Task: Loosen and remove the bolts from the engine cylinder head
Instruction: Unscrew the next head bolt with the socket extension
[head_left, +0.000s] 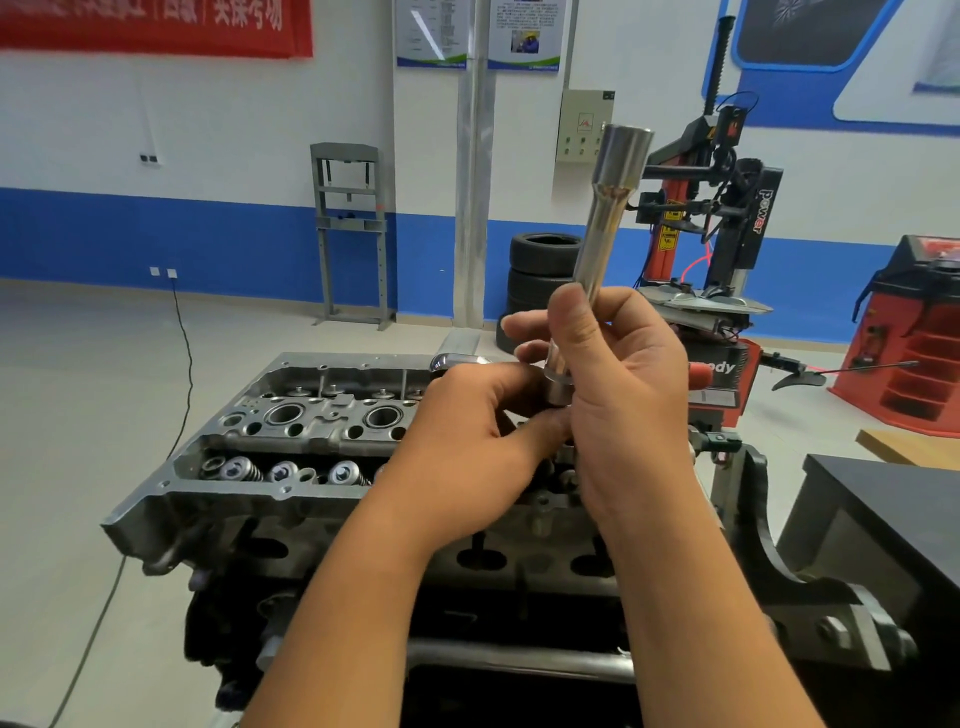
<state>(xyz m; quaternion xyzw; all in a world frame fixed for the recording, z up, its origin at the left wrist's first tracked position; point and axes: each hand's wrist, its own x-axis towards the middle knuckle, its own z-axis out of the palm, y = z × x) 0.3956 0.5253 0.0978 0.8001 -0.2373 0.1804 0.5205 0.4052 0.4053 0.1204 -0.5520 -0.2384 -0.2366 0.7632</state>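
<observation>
The bare aluminium cylinder head sits on an engine stand in front of me, with valve springs and spark plug wells showing on its left half. Above its right half, my right hand is closed around a long chrome deep socket, which points up and slightly right with its open end at the top. My left hand pinches the lower end of that socket with thumb and fingers. A chrome tool end, perhaps a ratchet head, pokes out just behind my left hand. No bolt is clearly visible; my hands hide the head's right part.
A black stand bracket and a dark bench lie to the right. Behind are a red and black tyre changer, stacked tyres, a grey press frame and a red wheel balancer. A black cable runs over the floor at left.
</observation>
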